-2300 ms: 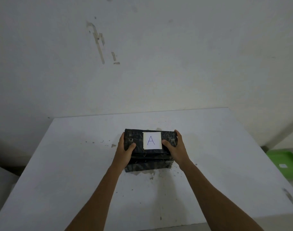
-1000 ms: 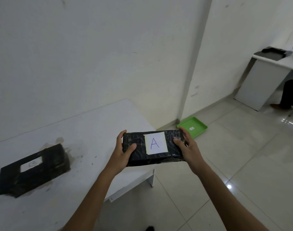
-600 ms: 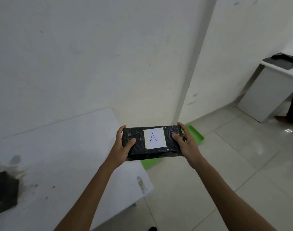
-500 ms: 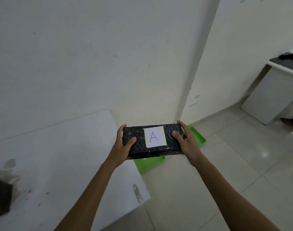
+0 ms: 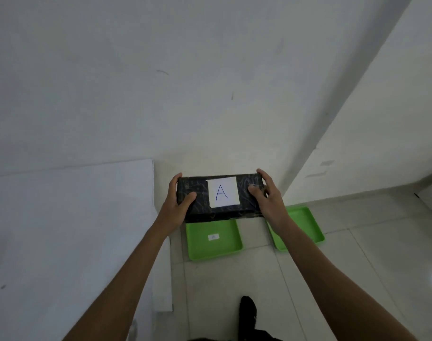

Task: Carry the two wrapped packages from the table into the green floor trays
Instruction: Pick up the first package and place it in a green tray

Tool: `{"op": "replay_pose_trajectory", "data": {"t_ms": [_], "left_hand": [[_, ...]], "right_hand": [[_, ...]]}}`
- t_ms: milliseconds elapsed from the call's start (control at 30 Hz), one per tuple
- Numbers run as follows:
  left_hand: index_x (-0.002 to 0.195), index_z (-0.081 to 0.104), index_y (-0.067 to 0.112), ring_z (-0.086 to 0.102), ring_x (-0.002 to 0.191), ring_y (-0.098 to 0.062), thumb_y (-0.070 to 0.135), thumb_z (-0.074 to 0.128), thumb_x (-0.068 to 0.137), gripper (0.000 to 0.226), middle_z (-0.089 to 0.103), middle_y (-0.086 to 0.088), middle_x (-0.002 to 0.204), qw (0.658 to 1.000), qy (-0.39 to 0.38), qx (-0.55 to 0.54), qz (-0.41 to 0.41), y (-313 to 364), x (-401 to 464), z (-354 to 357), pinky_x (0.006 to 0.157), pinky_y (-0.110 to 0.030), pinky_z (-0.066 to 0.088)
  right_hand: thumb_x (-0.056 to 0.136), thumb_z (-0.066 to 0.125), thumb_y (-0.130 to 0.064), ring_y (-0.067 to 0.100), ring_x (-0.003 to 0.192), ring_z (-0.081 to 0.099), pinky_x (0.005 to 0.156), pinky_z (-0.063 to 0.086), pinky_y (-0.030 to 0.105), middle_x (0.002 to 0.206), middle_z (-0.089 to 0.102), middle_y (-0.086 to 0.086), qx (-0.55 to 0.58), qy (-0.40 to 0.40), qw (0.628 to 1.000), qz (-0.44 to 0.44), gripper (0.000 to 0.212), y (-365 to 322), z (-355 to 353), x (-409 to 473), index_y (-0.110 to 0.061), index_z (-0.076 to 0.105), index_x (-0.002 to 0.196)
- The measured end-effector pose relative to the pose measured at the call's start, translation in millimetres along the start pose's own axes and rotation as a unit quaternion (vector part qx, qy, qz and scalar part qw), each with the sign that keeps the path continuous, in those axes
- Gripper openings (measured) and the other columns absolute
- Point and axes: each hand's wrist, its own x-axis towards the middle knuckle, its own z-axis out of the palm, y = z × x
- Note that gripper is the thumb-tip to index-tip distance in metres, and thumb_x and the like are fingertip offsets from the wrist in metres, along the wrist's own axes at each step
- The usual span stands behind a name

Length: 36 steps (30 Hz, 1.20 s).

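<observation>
Item: black wrapped package (image 5: pixel 219 196) (label "A"), held in the air between our left hand (image 5: pixel 176 205) and right hand (image 5: pixel 267 199), both clamped on its ends, above two green floor trays (image 5: pixel 213 238).

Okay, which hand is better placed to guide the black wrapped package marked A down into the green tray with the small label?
Left, slightly. The left hand grips the end of the black wrapped package marked A nearest above the labelled green tray; the right hand sits over the other green tray. Both should keep holding.
</observation>
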Motion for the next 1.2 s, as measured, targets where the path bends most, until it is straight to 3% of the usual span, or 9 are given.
{"op": "replay_pose_trajectory", "data": {"t_ms": [100,200,300,433,533,600,800,1067,1200], "left_hand": [[0.148,0.021,0.040,0.057,0.105,0.016,0.039,0.057,0.094,0.065,0.052,0.023,0.127,0.999,0.045,0.001,-0.009,2,21,26,0.080,-0.009,0.050],[0.150,0.021,0.037,0.058,0.099,0.020,0.035,0.058,0.095,0.066,0.053,0.024,0.123,0.997,0.068,-0.015,-0.025,2,41,43,0.073,-0.005,0.050],[0.151,0.021,0.035,0.058,0.097,0.020,0.032,0.059,0.095,0.067,0.056,0.023,0.120,0.996,0.086,-0.001,-0.037,-6,61,53,0.072,-0.004,0.049],[0.152,0.023,0.034,0.061,0.104,0.009,0.040,0.063,0.091,0.073,0.058,0.016,0.124,0.993,0.084,0.000,-0.076,-41,90,57,0.074,-0.005,0.050],[0.149,0.031,0.035,0.062,0.104,0.008,0.048,0.064,0.085,0.073,0.059,0.016,0.122,0.993,0.066,0.007,-0.093,-83,115,57,0.077,-0.009,0.053],[0.146,0.036,0.035,0.063,0.096,0.013,0.051,0.065,0.083,0.071,0.062,0.017,0.118,0.992,0.064,0.029,-0.104,-122,133,60,0.078,-0.010,0.055],[0.143,0.042,0.036,0.061,0.079,-0.002,0.058,0.063,0.084,0.066,0.063,0.016,0.095,0.972,0.133,0.133,-0.143,-298,184,83,0.062,-0.013,0.048],[0.152,0.030,0.025,0.055,0.115,-0.015,0.042,0.067,0.088,0.076,0.053,0.001,0.135,0.966,0.083,0.119,-0.212,-554,243,129,0.075,-0.013,0.043],[0.154,0.025,0.026,0.052,0.124,-0.024,0.044,0.067,0.087,0.081,0.048,-0.002,0.136,0.958,0.060,0.145,-0.239,-653,260,142,0.084,-0.018,0.042]], "right_hand": [[0.099,0.064,-0.029,-0.001,0.087,0.069,0.069,0.059,0.017,0.102,0.064,-0.002,-0.028,-0.026,0.999,-0.009,0.055,0,-19,40,-0.033,0.044,0.150],[0.099,0.063,-0.029,-0.009,0.085,0.067,0.071,0.057,0.015,0.104,0.063,-0.006,-0.041,-0.046,0.998,-0.006,0.055,3,-32,69,-0.033,0.043,0.151],[0.100,0.062,-0.027,0.006,0.100,0.066,0.077,0.059,0.017,0.113,0.064,-0.003,-0.034,-0.057,0.998,0.009,0.055,18,-37,92,-0.034,0.041,0.151],[0.101,0.057,-0.018,0.020,0.116,0.061,0.105,0.054,0.045,0.133,0.061,0.012,-0.037,-0.068,0.996,0.053,0.062,60,-30,121,-0.032,0.033,0.156],[0.097,0.058,-0.023,0.027,0.124,0.055,0.111,0.047,0.050,0.138,0.050,0.008,-0.084,-0.052,0.991,0.085,0.070,106,-17,145,-0.042,0.029,0.158],[0.096,0.059,-0.023,0.032,0.120,0.055,0.107,0.049,0.053,0.132,0.047,0.012,-0.102,-0.047,0.989,0.100,0.072,144,-6,163,-0.044,0.028,0.157],[0.099,0.061,-0.013,0.031,0.137,0.049,0.112,0.046,0.054,0.149,0.047,0.017,-0.110,-0.060,0.984,0.125,0.071,314,37,219,-0.023,0.028,0.161],[0.100,0.059,-0.010,0.034,0.136,0.052,0.110,0.050,0.047,0.150,0.048,0.017,-0.146,-0.065,0.971,0.175,0.068,565,82,271,-0.012,0.028,0.160],[0.099,0.060,-0.010,0.035,0.140,0.048,0.114,0.045,0.049,0.154,0.046,0.018,-0.178,-0.070,0.962,0.196,0.071,662,97,288,-0.011,0.024,0.161]]}}
